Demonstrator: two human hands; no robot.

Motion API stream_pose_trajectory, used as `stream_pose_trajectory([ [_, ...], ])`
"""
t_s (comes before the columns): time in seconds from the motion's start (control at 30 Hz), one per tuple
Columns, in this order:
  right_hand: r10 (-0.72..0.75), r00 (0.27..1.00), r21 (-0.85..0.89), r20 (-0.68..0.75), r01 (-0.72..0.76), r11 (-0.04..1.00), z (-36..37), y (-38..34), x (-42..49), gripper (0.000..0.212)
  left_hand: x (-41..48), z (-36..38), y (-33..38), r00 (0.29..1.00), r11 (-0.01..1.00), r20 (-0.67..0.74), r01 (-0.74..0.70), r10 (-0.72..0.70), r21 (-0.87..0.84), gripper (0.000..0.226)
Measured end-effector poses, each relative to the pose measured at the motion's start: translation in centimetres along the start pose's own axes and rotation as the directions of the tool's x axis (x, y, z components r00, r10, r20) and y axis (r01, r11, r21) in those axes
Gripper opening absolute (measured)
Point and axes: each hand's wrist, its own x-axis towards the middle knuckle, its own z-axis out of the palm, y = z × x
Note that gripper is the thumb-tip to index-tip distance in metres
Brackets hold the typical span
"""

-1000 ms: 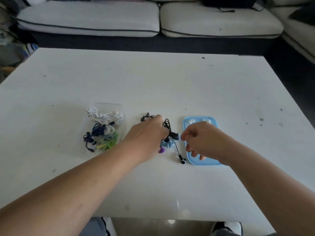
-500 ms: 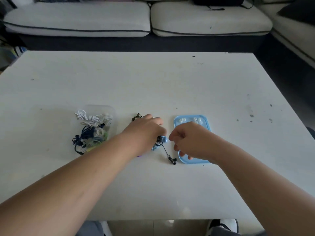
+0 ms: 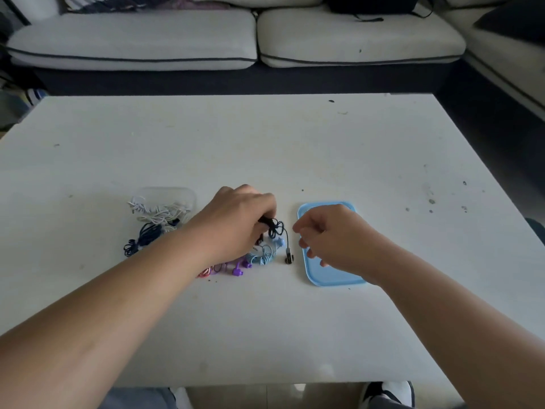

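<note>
My left hand [image 3: 236,222] grips a tangled black earphone cable [image 3: 275,227] just above the white table [image 3: 295,149]. One black earbud [image 3: 289,258] hangs from it down to the tabletop. My right hand [image 3: 333,234] hovers over the light blue tray [image 3: 330,278], a short gap right of the cable. Its fingers are curled and the thumb and forefinger tips meet; nothing shows between them. The hand hides the tray's far end.
A clear container [image 3: 165,196] with white, dark blue and green earphones lies left of my left hand. Light blue earphones [image 3: 262,256], purple ones [image 3: 239,268] and a red cable [image 3: 206,272] lie under my left wrist. A white sofa [image 3: 236,39] stands beyond the table.
My right hand has drawn away from the black cable, where it was pinching at the earbud, and now sits over the tray. My left hand keeps its hold on the cable.
</note>
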Motion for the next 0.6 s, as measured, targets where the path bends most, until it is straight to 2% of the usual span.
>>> stream_pose_trajectory([
  [0.07,-0.063,0.996,0.138,-0.061,0.070,0.988,0.1,-0.1,0.1,0.032,-0.3,-1.6,1.0,0.998,0.989,-0.028,0.051,-0.055,-0.135,0.019],
  [0.13,-0.140,0.987,0.322,-0.072,0.156,0.934,0.0,-0.3,0.1,0.048,-0.8,-3.1,2.0,0.989,0.943,-0.003,0.139,-0.147,-0.302,0.027],
  [0.17,-0.176,0.982,0.402,-0.065,0.187,0.896,-0.2,-0.5,0.1,0.056,-1.0,-3.7,2.6,0.983,0.907,0.026,0.178,-0.182,-0.382,0.023],
  [0.2,-0.210,0.976,0.471,-0.057,0.212,0.857,-0.3,-0.7,0.1,0.061,-1.2,-4.2,3.0,0.976,0.857,0.052,0.213,-0.214,-0.469,0.016],
  [0.27,-0.261,0.965,0.566,-0.037,0.236,0.790,-0.4,-1.1,0.0,0.065,-1.5,-5.4,3.9,0.955,0.693,0.101,0.272,-0.277,-0.668,0.011],
  [0.37,-0.284,0.959,0.663,0.023,0.198,0.722,-0.6,-1.6,0.0,0.058,-1.7,-6.8,4.6,0.940,0.404,0.155,0.274,-0.304,-0.873,0.009],
  [0.43,-0.311,0.945,0.725,0.104,0.142,0.674,-0.7,-1.8,-0.3,0.047,-1.8,-7.3,4.8,0.941,0.265,0.170,0.251,-0.294,-0.931,0.006],
  [0.5,-0.355,0.916,0.740,0.186,0.107,0.664,-0.7,-2.1,-0.5,0.031,-1.8,-7.5,5.0,0.940,0.119,0.204,0.244,-0.274,-0.963,0.013],
  [0.57,-0.391,0.883,0.761,0.260,0.062,0.646,-0.7,-2.5,-0.7,0.018,-1.8,-7.7,5.4,0.933,0.004,0.234,0.244,-0.275,-0.970,0.013],
  [0.6,-0.398,0.872,0.781,0.286,0.029,0.624,-0.7,-2.7,-0.7,0.019,-1.8,-7.8,5.5,0.925,-0.014,0.238,0.245,-0.297,-0.969,0.010],
])
